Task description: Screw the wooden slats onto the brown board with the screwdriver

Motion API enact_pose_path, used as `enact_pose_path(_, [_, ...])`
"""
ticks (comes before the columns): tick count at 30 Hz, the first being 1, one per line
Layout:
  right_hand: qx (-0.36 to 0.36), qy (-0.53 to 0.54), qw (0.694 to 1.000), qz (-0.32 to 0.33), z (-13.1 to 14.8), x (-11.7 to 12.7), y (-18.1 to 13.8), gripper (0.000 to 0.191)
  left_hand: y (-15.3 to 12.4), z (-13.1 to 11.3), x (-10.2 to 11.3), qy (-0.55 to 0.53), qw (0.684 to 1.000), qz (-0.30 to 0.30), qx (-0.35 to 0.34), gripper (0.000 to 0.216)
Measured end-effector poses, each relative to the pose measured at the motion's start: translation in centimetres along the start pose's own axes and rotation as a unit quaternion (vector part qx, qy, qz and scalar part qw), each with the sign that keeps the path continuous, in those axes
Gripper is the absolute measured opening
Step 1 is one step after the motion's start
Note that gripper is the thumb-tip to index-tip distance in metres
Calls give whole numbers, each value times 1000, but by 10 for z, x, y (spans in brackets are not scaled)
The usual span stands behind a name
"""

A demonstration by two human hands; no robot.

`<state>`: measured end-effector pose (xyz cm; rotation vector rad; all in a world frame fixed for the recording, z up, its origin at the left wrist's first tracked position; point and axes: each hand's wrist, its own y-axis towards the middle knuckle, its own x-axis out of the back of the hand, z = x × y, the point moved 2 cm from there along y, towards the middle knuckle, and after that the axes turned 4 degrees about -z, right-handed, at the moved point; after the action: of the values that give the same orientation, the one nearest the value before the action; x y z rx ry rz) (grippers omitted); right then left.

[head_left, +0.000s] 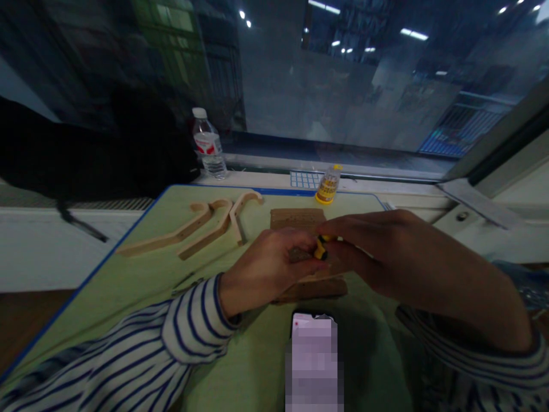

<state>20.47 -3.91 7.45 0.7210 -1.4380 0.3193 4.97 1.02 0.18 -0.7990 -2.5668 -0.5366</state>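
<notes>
My left hand (268, 266) and my right hand (381, 246) meet over the middle of the table. Between their fingertips is a small yellow and black object (321, 249); its kind is mostly hidden by the fingers. The left thumb and fingers pinch it from the left, and the right fingers close on its upper right side. Brown flat pieces (298, 216), which look like wood or cardboard, lie beneath the hands and are partly covered by them. Both forearms wear striped sleeves.
Several curved wooden pieces (201, 229) lie left on the green table (253, 366). A phone (315, 360) is at the near edge. A yellow-based clear container (328, 184) stands at the back, and a water bottle (209, 146) by the window. Dark cloth (86, 149) lies left.
</notes>
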Motion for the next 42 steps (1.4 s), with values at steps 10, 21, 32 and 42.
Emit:
enact_pose_path(10, [-13,-4,1000,17,1,0,0,11,-1,3,-1,-25,999,28,-4,16])
enact_pose_path(21, [-11,-39,999,19,2,-1,0,14,0,-1,2,24,997,60,-35,18])
enact_pose_path(32, [-23,-17,1000,3,-4,-2,0,21,0,2,-4,96,991,-28,-87,18])
enact_pose_path(42, [16,4,1000,-25,-1,-1,1,24,0,4,-4,79,994,-23,-67,15])
